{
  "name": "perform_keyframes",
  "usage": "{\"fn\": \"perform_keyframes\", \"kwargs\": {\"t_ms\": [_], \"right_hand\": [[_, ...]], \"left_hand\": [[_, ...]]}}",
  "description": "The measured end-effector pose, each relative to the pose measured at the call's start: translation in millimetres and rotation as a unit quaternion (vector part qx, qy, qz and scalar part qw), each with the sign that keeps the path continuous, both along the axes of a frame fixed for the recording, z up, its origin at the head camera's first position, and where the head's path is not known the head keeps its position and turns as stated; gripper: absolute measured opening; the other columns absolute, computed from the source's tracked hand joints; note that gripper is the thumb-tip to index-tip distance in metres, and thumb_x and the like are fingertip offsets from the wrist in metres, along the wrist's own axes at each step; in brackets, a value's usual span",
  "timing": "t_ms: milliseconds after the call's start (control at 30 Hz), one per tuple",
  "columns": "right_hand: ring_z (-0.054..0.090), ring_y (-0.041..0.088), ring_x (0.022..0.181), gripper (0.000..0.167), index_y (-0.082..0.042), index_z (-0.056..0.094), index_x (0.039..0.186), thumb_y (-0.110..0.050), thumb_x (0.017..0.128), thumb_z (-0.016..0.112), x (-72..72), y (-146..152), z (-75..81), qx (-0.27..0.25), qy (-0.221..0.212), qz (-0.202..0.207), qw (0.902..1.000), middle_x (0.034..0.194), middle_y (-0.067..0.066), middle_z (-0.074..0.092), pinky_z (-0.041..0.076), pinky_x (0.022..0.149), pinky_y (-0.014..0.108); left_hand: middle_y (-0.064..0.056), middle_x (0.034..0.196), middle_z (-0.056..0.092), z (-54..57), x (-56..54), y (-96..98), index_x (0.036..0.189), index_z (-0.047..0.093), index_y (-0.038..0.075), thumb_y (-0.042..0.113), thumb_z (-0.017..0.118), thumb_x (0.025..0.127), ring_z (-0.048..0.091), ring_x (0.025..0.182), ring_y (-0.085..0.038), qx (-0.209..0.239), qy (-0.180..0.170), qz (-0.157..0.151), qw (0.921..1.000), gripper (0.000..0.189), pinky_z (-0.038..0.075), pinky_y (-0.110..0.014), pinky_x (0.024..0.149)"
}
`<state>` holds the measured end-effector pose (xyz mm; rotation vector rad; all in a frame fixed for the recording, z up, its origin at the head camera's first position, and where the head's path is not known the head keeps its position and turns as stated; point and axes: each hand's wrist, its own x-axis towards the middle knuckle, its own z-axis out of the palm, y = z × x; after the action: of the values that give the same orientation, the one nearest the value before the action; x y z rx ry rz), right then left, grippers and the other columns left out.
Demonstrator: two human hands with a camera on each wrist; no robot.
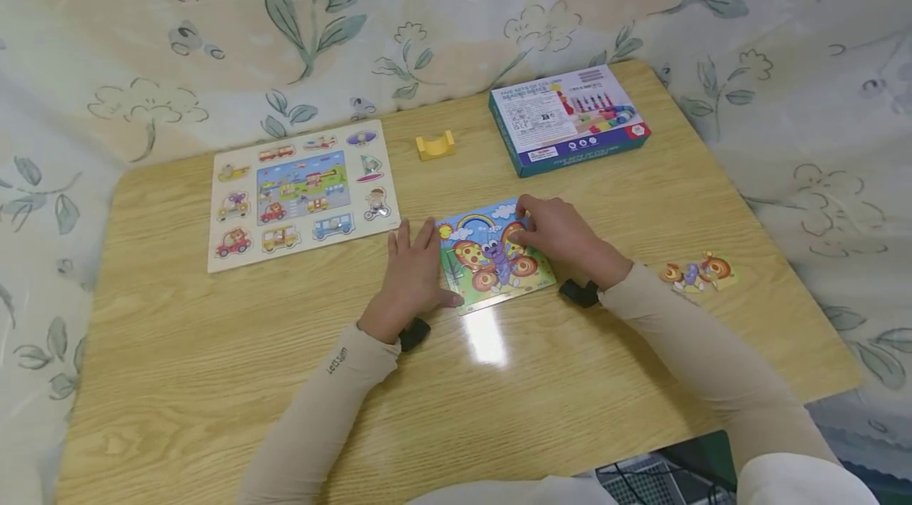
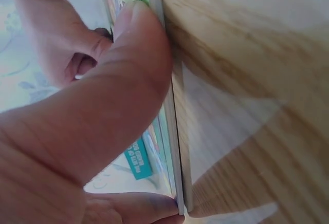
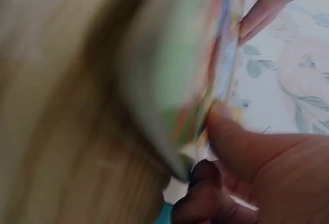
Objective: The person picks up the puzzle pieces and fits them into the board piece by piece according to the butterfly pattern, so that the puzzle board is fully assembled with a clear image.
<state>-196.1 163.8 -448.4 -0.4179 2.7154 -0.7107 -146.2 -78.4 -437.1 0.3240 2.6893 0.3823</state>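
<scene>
In the head view a butterfly jigsaw puzzle (image 1: pixel 499 260) in a thin board, with a rainbow and clouds, lies at the table's middle. My left hand (image 1: pixel 413 279) holds its left side; the thumb lies at the lower corner and the fingers reach the upper one. The left wrist view shows this thumb (image 2: pixel 141 44) against the board's edge. At the upper right corner my right hand (image 1: pixel 559 232) grips the puzzle, its thumb on the butterfly's wing and other fingers curled at the edge. Whether it pinches one loose piece is hidden. Several loose butterfly pieces (image 1: pixel 697 273) lie right of the right forearm.
A vehicle peg puzzle board (image 1: pixel 302 240) lies at the back left. Behind the butterfly puzzle stands a yellow curved block (image 1: pixel 435 146). A boxed bead set (image 1: pixel 570 121) is at the back right. Patterned curtain (image 1: pixel 456 14) hangs beyond the wooden table (image 1: pixel 214 347).
</scene>
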Motion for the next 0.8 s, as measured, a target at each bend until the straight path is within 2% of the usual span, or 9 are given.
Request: {"fn": "perform_keyframes", "kwargs": {"t_ms": [200,400,533,700,800], "right_hand": [[0.047,0.018,0.058,0.03,-0.006,0.055,0.106,-0.03,0.092,0.065,3.8,-2,-3.7,0.03,0.028,0.013,0.9991,0.065,0.004,0.054,0.034,0.052,0.029],[0.042,0.016,0.052,0.029,-0.007,0.056,0.102,-0.033,0.091,0.064,6.8,-1,-7.6,0.032,0.029,-0.022,0.9988,0.06,0.002,0.049,0.028,0.047,0.028],[0.043,0.016,0.052,0.029,-0.008,0.056,0.102,-0.034,0.091,0.063,7.8,0,-7.8,0.022,0.021,-0.034,0.999,0.06,0.001,0.049,0.029,0.047,0.028],[0.051,0.017,0.057,0.025,-0.008,0.057,0.106,-0.03,0.094,0.06,4.9,21,7.7,-0.04,-0.03,-0.04,0.998,0.067,0.004,0.059,0.04,0.052,0.029],[0.052,0.018,0.063,0.025,-0.006,0.06,0.109,-0.027,0.094,0.061,7.7,56,26.4,-0.028,-0.033,-0.038,0.9983,0.074,0.006,0.062,0.043,0.056,0.03]], "left_hand": [[-0.009,0.162,0.012,1.2,0.3,0.4,0.152,0.02,0.003,0.05,0.086,0.063,-0.003,0.147,-0.043,0.004,0.0,0.001,1.0,0.12,0.001,-0.057,0.119],[-0.01,0.162,0.011,0.6,-0.2,2.1,0.153,0.019,0.003,0.048,0.087,0.063,-0.004,0.147,-0.042,0.018,-0.003,0.0,0.9998,0.121,0.0,-0.057,0.118],[-0.01,0.162,0.01,-0.7,-0.6,2.4,0.153,0.019,0.003,0.048,0.086,0.063,-0.005,0.147,-0.043,0.02,-0.002,-0.002,0.9998,0.121,0.0,-0.057,0.118],[-0.009,0.162,0.01,-1.0,1.2,-0.5,0.153,0.019,0.003,0.049,0.086,0.064,-0.005,0.147,-0.042,0.018,-0.004,0.004,0.9998,0.12,-0.002,-0.059,0.117],[-0.009,0.162,0.011,0.2,1.6,-1.1,0.153,0.019,0.004,0.049,0.086,0.064,-0.005,0.147,-0.042,0.019,-0.004,0.004,0.9998,0.12,-0.002,-0.06,0.117]]}}
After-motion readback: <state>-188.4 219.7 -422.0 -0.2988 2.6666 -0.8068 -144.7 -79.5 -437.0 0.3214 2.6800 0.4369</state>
